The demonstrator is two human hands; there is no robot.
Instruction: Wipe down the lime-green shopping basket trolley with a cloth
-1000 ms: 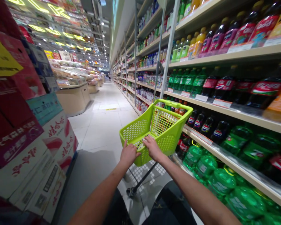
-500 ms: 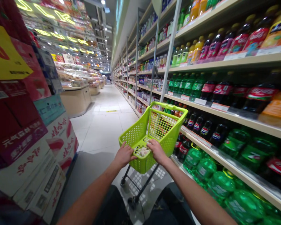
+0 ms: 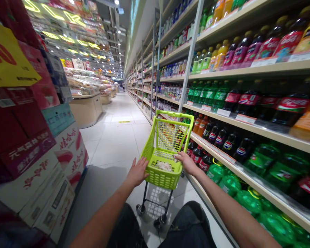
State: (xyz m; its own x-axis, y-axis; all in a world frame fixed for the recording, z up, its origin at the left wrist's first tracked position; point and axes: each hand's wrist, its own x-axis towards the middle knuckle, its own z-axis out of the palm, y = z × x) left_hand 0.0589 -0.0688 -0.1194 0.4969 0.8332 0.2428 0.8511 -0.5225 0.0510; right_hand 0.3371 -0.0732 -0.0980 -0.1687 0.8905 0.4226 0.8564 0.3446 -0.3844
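In the middle of the head view stands a small lime-green shopping cart [image 3: 167, 179] with a perforated plastic basket on dark legs and wheels. A crumpled pale item [image 3: 165, 166] lies on the basket floor; its kind I cannot make out. My left hand [image 3: 138, 171] rests against the cart's near left corner, fingers stretched out and apart. At the near right side, my right hand [image 3: 186, 162] has its fingers curled over the basket rim. The cart's handle bar [image 3: 174, 114] is on the far side from me.
Shelves [image 3: 260, 120] of soft drink bottles run along the right, close to the cart. Stacked drink cartons [image 3: 49, 172] stand at the left. A tiled aisle [image 3: 119, 137] stretches ahead, with a rounded display counter [image 3: 85, 110] on its left. My knees [image 3: 191, 224] are just below the cart.
The cart has turned so its near end faces me more squarely, and its handle end has swung left. My right hand has moved to the right side rim; my left hand's fingers have straightened.
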